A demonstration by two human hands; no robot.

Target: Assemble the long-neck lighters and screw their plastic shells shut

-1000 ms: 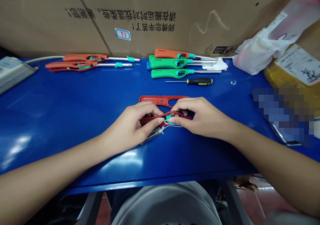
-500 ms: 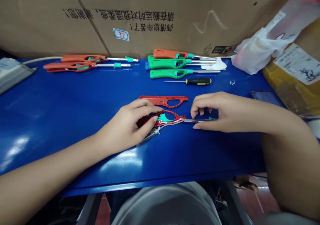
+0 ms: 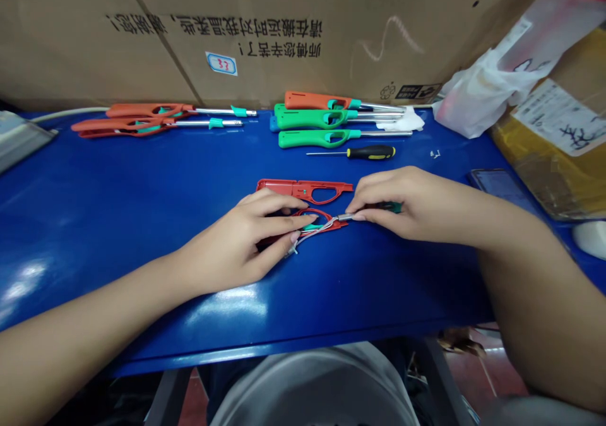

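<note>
My left hand (image 3: 241, 236) is closed over the handle end of a red lighter shell half (image 3: 338, 226), holding it against the table. A teal trigger (image 3: 310, 228) shows inside this half, partly under my fingers. Thin pale wires (image 3: 316, 231) run from beside my left thumb to a metal lighter tube (image 3: 345, 217). My right hand (image 3: 407, 202) pinches that tube between thumb and fingers; most of it is hidden, with a teal bit showing past the fingers. Just beyond my left hand lies the other red shell half (image 3: 299, 189), inner side up.
Behind stand red lighters (image 3: 137, 125) at left and green (image 3: 307, 138) and orange ones at centre. A screwdriver (image 3: 372, 153) lies before them. A large cardboard box (image 3: 265, 9) forms the back edge; a phone (image 3: 502, 186) and a plastic bag (image 3: 473, 98) are at right.
My right hand has gripped the metal tube and shifted it slightly up and left, lifting its wired end over the shell's tip. My left fingers have extended further across the trigger.
</note>
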